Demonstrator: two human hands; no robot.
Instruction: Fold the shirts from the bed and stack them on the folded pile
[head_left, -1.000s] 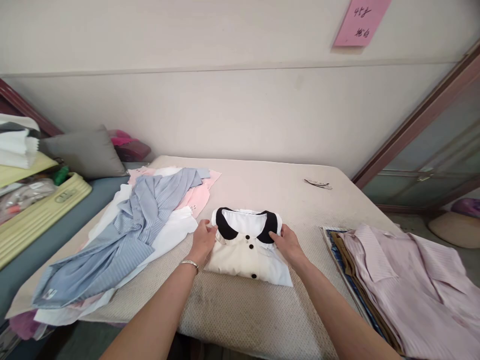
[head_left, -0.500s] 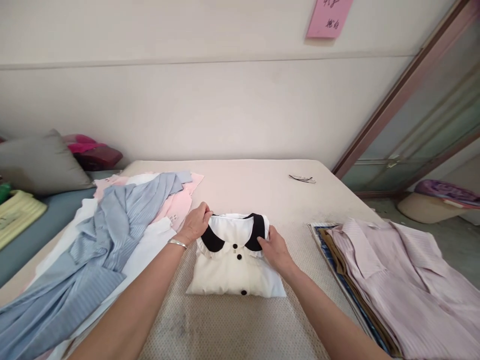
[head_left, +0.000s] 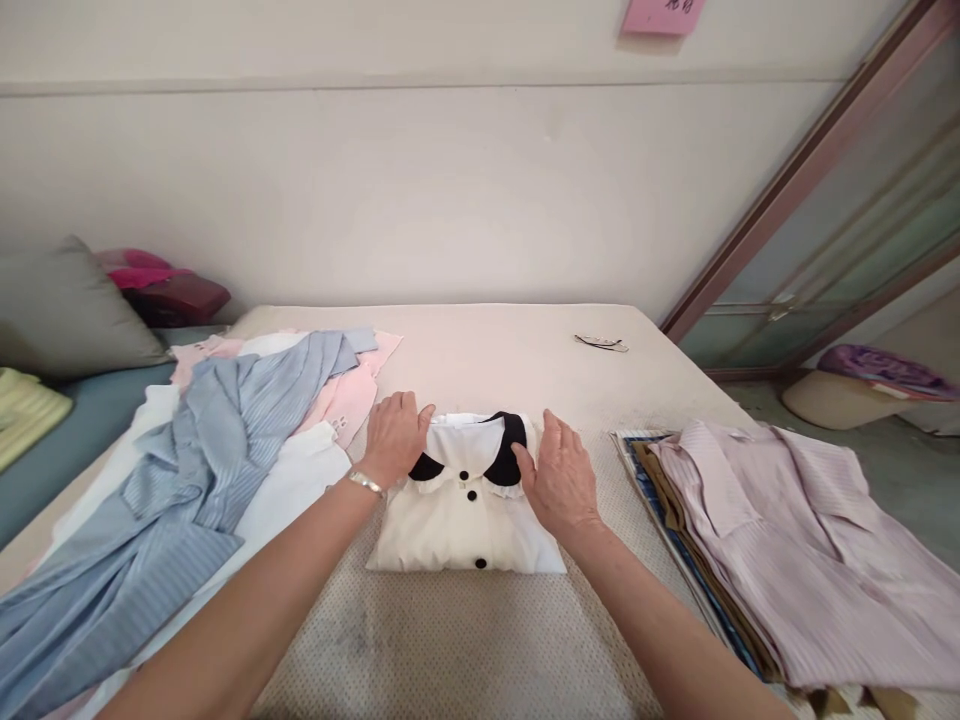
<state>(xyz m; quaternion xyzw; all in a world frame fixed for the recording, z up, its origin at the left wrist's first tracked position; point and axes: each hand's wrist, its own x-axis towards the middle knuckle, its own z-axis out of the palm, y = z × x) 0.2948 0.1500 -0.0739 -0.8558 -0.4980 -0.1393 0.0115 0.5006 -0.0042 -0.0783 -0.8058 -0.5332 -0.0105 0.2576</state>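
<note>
A folded white blouse (head_left: 457,525) with a black collar and black buttons lies on the beige table (head_left: 480,640) in front of me. My left hand (head_left: 395,437), with a silver bracelet on the wrist, rests flat on the blouse's upper left corner. My right hand (head_left: 559,478) lies flat on its upper right side, covering part of the collar. Both hands have their fingers spread and press on the cloth without gripping it.
A heap of unfolded shirts, a blue striped one (head_left: 202,480) on top, lies at the left. A stack of folded clothes topped by a lilac shirt (head_left: 780,545) sits at the right. A small hair clip (head_left: 600,343) lies at the far side. A grey cushion (head_left: 60,310) is far left.
My hands have gone from pinching the collar corners to lying flat on the blouse's top. The view has shifted slightly right and down.
</note>
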